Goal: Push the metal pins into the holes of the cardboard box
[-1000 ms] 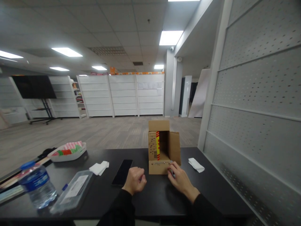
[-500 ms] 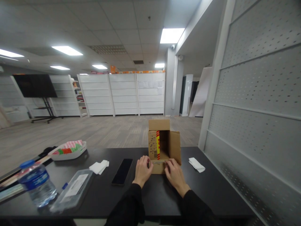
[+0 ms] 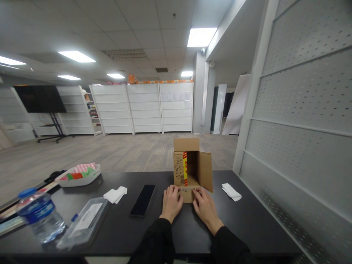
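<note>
An open cardboard box (image 3: 205, 170) stands on the black table with its opening towards me and its flaps spread. Yellow-and-red tape (image 3: 185, 168) runs down the left flap. The lower flap (image 3: 187, 197) comes down in front, between my hands. My left hand (image 3: 172, 203) is at this flap's left side, fingers bent and closed on its edge. At the right side my right hand (image 3: 204, 205) has its fingers curled on the same flap. A thin speckled line crosses the flap between my fingertips; I cannot make out what it is.
Left of my hands lie a black phone (image 3: 143, 200), folded white tissues (image 3: 115, 194), a clear plastic case (image 3: 85, 222), a water bottle (image 3: 41, 216) and a white basket (image 3: 92, 179). On the right are another tissue (image 3: 231, 192) and a perforated panel (image 3: 297, 146).
My left hand has shifted right, closer to my right hand, along the lower flap. My right hand and the box stay nearly in place. The view has tilted slightly.
</note>
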Tool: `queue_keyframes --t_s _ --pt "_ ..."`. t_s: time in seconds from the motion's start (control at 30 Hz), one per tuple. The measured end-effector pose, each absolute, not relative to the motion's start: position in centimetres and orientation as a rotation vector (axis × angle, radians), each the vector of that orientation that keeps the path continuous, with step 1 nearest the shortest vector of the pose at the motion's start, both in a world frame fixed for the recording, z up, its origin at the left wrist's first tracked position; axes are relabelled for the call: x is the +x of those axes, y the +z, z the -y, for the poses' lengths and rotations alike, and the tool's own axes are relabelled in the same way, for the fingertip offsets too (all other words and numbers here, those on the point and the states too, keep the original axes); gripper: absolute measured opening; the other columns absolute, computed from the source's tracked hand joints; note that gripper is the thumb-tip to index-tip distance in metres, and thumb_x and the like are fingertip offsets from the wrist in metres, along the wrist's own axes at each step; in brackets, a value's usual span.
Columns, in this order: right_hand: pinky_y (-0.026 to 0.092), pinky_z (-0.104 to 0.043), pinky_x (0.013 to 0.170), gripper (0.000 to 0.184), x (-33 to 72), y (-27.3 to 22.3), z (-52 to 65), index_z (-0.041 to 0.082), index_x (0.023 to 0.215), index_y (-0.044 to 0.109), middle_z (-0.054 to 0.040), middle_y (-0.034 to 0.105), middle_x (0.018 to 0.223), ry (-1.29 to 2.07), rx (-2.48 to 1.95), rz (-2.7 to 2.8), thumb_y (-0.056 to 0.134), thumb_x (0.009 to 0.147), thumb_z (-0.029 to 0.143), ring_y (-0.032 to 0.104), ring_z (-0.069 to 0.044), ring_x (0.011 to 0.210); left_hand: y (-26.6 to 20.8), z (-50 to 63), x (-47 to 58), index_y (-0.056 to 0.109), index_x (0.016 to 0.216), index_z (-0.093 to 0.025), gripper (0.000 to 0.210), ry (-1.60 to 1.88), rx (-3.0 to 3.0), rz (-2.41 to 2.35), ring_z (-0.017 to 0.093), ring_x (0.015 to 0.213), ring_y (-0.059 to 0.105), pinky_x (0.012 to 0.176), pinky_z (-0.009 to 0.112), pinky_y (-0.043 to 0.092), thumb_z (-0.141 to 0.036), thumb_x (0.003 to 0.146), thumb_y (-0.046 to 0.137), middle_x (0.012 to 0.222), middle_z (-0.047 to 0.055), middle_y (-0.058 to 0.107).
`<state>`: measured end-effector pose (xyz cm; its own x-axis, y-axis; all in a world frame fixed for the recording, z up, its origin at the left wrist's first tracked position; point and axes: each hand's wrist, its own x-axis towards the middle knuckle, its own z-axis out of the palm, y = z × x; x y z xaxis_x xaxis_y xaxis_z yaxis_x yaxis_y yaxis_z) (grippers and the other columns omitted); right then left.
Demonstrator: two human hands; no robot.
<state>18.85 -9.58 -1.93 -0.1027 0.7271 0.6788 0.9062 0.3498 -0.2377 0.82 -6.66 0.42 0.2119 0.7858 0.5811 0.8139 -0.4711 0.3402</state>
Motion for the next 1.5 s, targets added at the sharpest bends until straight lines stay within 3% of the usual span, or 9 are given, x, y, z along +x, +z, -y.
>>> queue_keyframes --t_s 0.43,0.67,0.97,1.23,1.5 --pt "0.05 -0.041 0.089 0.037 18.72 -2.25 9.34 0.019 0.117 0.059 -0.0109 0.058 0.111 -0.295 -1.442 1.905 0.047 0.083 0.01 0.057 -0.026 0.103 -0.24 6.46 1.16 0.06 0.108 -0.021 0.026 -1.063 -2.386 1.578 0.025 0.108 0.051 0.09 0.039 0.041 -0.02 0.083 0.054 0.112 0.008 0.056" --pt "0.052 -0.039 0.088 0.038 18.72 -2.28 9.43 0.02 0.116 0.058 -0.01 0.056 0.111 -0.228 -1.39 1.929 0.048 0.082 0.008 0.058 -0.025 0.102 -0.26 6.42 1.2 0.061 0.104 -0.021 0.022 -1.062 -2.401 1.567 0.024 0.107 0.052 0.091 0.04 0.041 -0.019 0.084 0.053 0.111 0.008 0.057" --pt "0.051 -0.036 0.081 0.02 18.54 -2.17 9.49 0.019 0.097 0.058 -0.0092 0.057 0.1 -0.213 -1.414 1.965 0.046 0.085 0.009 0.059 -0.023 0.091 -0.07 6.3 1.23 0.061 0.1 -0.02 0.018 -1.072 -2.387 1.583 0.024 0.104 0.054 0.088 0.039 0.042 -0.017 0.085 0.051 0.108 0.008 0.058" --pt "0.048 -0.033 0.074 0.018 18.56 -2.46 9.41 0.02 0.095 0.057 -0.0072 0.058 0.094 -0.224 -1.419 1.98 0.043 0.087 0.011 0.058 -0.022 0.084 -0.17 6.12 1.34 0.06 0.1 -0.019 0.018 -1.069 -2.386 1.609 0.023 0.104 0.053 0.089 0.039 0.041 -0.015 0.087 0.048 0.108 0.008 0.058" --pt "0.047 -0.033 0.076 0.018 18.52 -2.47 9.36 0.019 0.096 0.057 -0.0073 0.058 0.094 -0.198 -1.435 1.982 0.043 0.088 0.011 0.057 -0.021 0.085 -0.59 5.72 1.49 0.059 0.098 -0.019 0.018 -1.024 -2.353 1.605 0.022 0.101 0.053 0.086 0.037 0.04 -0.016 0.092 0.043 0.105 0.008 0.059"
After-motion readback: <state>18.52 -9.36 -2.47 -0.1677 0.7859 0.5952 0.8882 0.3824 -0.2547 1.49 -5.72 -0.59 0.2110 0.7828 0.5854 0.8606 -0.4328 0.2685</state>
